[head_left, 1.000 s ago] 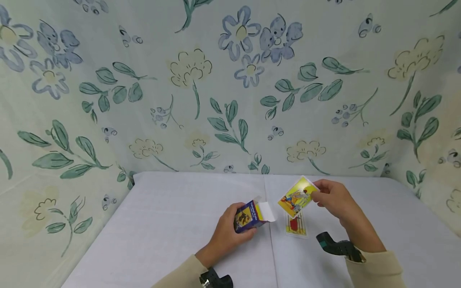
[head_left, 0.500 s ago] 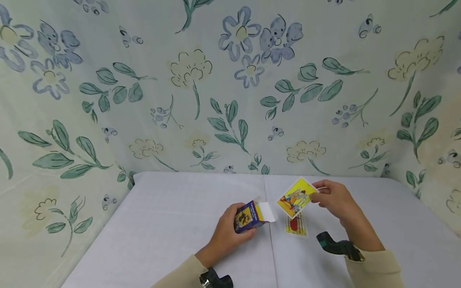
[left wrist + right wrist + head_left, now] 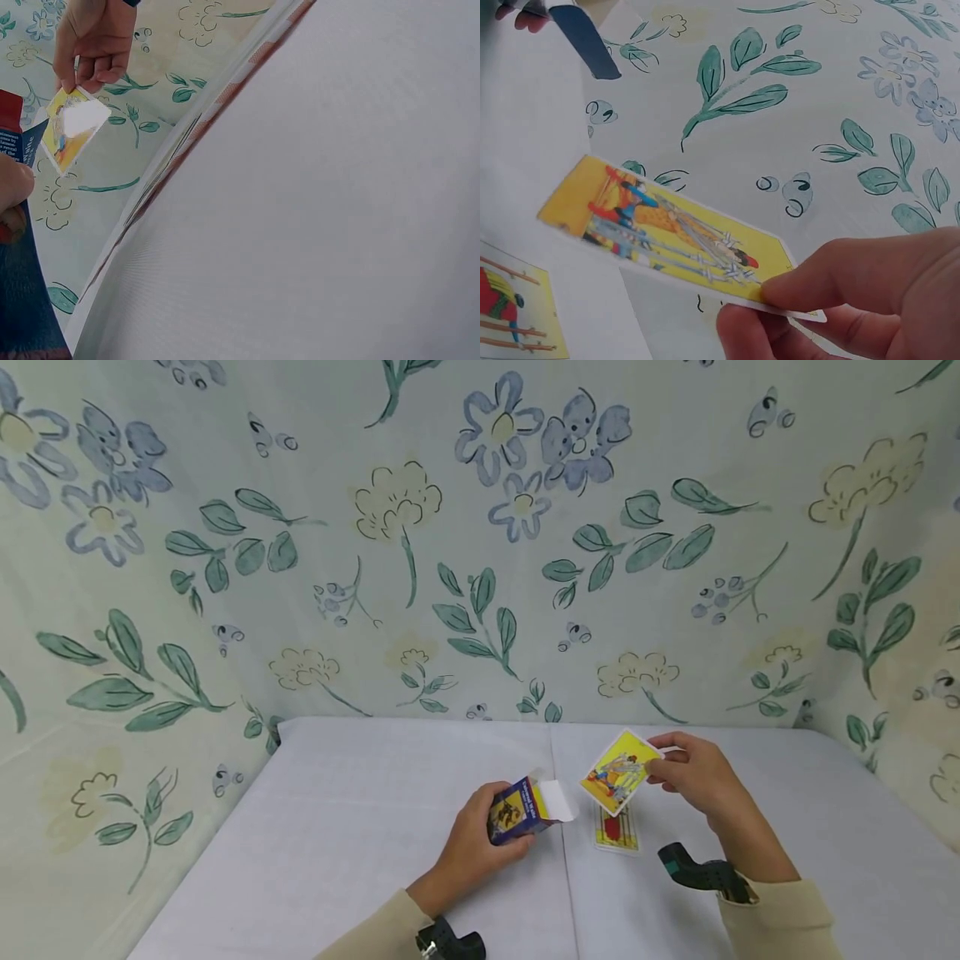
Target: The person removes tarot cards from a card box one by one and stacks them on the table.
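Observation:
My left hand (image 3: 480, 831) grips a small dark-blue and yellow card box (image 3: 513, 812), its white flap (image 3: 557, 802) folded out toward the right. The same box (image 3: 26, 277) fills the left edge of the left wrist view. Between thumb and fingers, my right hand (image 3: 693, 772) pinches a yellow tarot card (image 3: 621, 770) by one end, tilted in the air. In the right wrist view this card (image 3: 675, 232) shows a figure carrying several swords. Below it another tarot card (image 3: 617, 831), red and yellow with upright staffs, lies on the table, partly covered from the head view.
A white cloth covers the table (image 3: 360, 810). Behind it hangs a floral curtain (image 3: 337, 527), which also runs along both sides. Black camera mounts sit on the left wrist (image 3: 452, 941) and right wrist (image 3: 705, 872).
The held card has shifted and turned very slightly in my right hand. My left hand and the box stay in place.

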Demonstrator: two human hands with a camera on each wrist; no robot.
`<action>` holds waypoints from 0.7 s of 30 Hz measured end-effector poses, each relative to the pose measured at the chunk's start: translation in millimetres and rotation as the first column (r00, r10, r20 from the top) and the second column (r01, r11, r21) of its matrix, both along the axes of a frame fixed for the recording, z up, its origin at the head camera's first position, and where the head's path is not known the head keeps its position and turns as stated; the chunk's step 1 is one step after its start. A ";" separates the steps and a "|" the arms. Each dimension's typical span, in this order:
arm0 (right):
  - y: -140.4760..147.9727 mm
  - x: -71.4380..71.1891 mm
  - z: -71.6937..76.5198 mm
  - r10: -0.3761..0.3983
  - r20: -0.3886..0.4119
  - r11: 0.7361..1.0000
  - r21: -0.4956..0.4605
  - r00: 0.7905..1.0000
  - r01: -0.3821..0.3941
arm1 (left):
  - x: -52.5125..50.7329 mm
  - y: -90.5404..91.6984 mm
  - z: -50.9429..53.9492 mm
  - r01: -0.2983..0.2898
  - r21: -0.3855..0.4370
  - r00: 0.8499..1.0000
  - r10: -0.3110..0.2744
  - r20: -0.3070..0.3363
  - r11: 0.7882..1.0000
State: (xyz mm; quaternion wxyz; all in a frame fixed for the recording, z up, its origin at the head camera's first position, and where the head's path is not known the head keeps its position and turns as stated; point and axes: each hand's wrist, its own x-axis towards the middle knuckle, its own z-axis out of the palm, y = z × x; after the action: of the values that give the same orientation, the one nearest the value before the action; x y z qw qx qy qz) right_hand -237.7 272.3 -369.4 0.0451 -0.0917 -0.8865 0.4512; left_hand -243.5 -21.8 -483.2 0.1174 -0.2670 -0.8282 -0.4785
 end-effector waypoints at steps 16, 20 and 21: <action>4.6 -8.2 -9.7 -0.044 0.057 0.997 -0.064 0.997 0.048 | -2.1 -0.2 1.2 0.003 0.004 1.000 -0.003 -0.006 1.000; 7.1 -9.7 -13.7 -0.045 0.068 0.996 -0.078 0.997 0.050 | -1.5 -0.2 0.8 0.003 -0.002 1.000 -0.003 0.006 1.000; 7.3 -10.1 -14.4 -0.046 0.069 0.995 -0.080 0.997 0.052 | -1.4 -0.2 1.0 0.003 -0.001 1.000 -0.003 0.007 1.000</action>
State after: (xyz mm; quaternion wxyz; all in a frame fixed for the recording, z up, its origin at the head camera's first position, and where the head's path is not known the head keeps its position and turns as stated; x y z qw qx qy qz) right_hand -247.8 279.7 -383.7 0.0225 -0.1304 -0.8657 0.4827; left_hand -244.9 -22.0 -482.2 0.1136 -0.2667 -0.8285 -0.4790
